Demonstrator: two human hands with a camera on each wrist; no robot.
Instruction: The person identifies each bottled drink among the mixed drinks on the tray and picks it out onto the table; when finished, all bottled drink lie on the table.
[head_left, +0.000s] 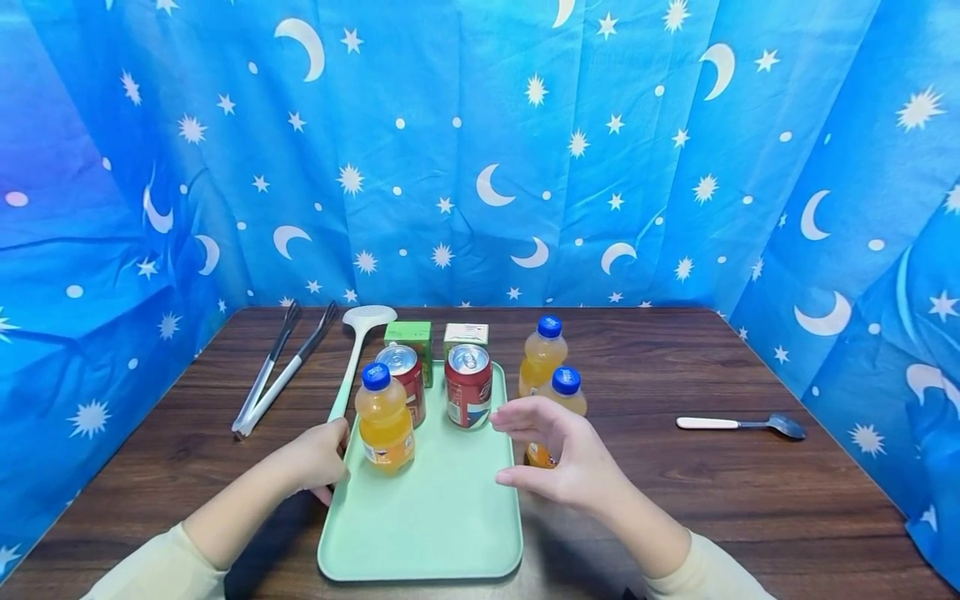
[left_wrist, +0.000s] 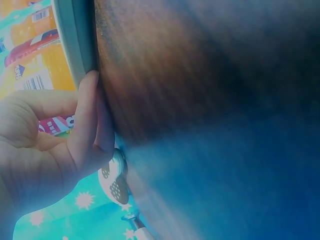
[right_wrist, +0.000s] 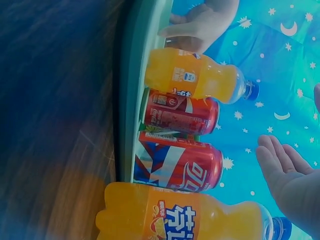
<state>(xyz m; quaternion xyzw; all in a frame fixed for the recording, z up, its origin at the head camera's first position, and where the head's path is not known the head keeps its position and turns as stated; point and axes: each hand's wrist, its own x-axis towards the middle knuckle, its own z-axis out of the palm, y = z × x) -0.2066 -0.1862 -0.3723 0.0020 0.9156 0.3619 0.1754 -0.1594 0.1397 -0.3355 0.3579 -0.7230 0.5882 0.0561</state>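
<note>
A pale green tray (head_left: 442, 533) lies on the table, and my left hand (head_left: 318, 457) grips its left rim, seen closely in the left wrist view. On the tray stand an orange soda bottle (head_left: 385, 429) with a blue cap, two red cola cans, one behind the bottle (head_left: 408, 379) and one to its right (head_left: 469, 392), and two small cartons, a green one (head_left: 420, 335) and a pale-topped one (head_left: 466, 333), at the back. Two more orange soda bottles, rear (head_left: 542, 358) and front (head_left: 567, 398), stand right of the tray. My right hand (head_left: 562, 450) hovers by the front one, fingers spread, holding nothing.
Left of the tray lie metal tongs (head_left: 288, 371) and a skimmer (head_left: 357, 346) with a green handle, partly hidden near my left hand. A spoon (head_left: 742, 425) with a white handle lies to the right. A blue star-and-moon cloth (head_left: 480, 225) hangs around the table.
</note>
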